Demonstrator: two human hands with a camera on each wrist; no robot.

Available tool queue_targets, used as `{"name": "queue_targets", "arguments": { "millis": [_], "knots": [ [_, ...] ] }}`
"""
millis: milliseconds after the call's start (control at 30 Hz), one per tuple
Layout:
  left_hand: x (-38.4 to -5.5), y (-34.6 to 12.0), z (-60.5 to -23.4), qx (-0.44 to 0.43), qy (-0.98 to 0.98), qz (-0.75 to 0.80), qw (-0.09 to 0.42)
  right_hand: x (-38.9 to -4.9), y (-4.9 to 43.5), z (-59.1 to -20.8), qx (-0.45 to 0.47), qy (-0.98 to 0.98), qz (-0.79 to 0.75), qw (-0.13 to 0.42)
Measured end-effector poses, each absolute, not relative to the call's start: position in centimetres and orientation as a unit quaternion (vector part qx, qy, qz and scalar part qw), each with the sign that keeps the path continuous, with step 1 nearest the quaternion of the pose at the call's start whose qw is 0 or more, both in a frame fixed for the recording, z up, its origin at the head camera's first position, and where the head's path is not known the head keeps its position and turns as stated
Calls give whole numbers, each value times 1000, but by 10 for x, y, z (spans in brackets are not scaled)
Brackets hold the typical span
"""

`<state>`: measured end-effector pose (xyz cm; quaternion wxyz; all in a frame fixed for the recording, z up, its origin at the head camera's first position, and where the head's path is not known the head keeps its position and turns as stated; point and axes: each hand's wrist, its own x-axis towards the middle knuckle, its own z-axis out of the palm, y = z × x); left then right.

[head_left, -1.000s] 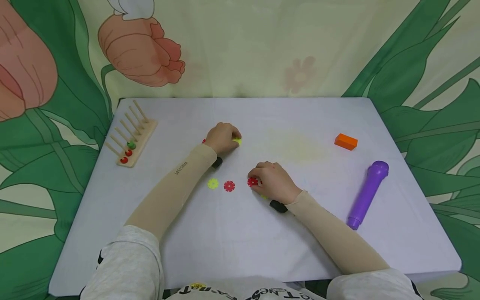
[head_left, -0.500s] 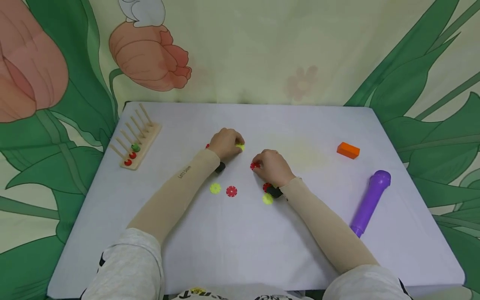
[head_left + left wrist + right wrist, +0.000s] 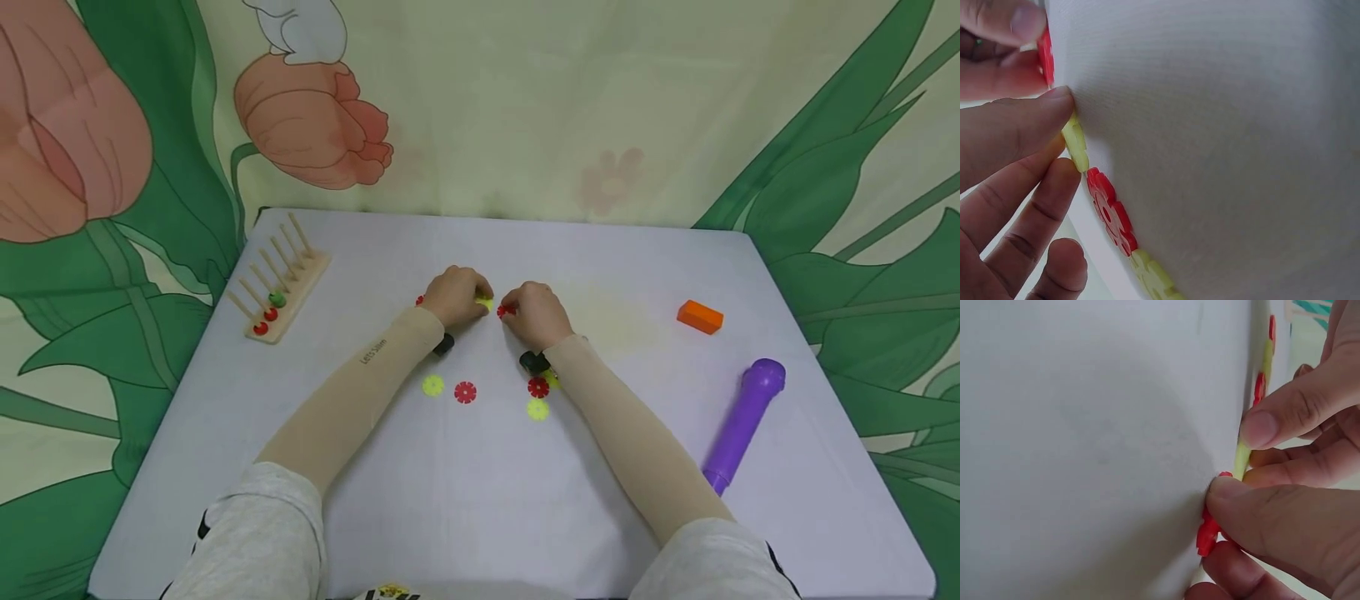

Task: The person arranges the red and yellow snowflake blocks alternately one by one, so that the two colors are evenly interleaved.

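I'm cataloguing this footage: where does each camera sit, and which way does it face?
Head: worn on the head, facing forward and down at the table; left hand, right hand and both forearms show.
Left wrist: on that wrist, facing the yellow disc the left hand pinches; both hands show partly.
Right wrist: on that wrist, facing the red disc the right hand pinches; both hands show partly.
The wrist views share both held discs.

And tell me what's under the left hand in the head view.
At the fingertips of the left hand, a yellow disc peeks out; a red disc shows on the opposite side. What lies between them is covered by the hand.
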<state>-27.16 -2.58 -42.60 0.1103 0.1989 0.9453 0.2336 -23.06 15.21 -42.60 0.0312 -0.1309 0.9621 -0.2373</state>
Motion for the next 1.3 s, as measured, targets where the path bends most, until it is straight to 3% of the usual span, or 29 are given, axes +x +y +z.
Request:
{"name": "queue_targets", "arguments": {
  "millis": [900,1300],
  "knots": [
    [-262,1,-434,220,949,205,90,-228,167,-436,-93,940,-326,39],
    [-266,5,-432,223,950,203,79,-172,191,-418,-123,942,-293,106]
  ]
}}
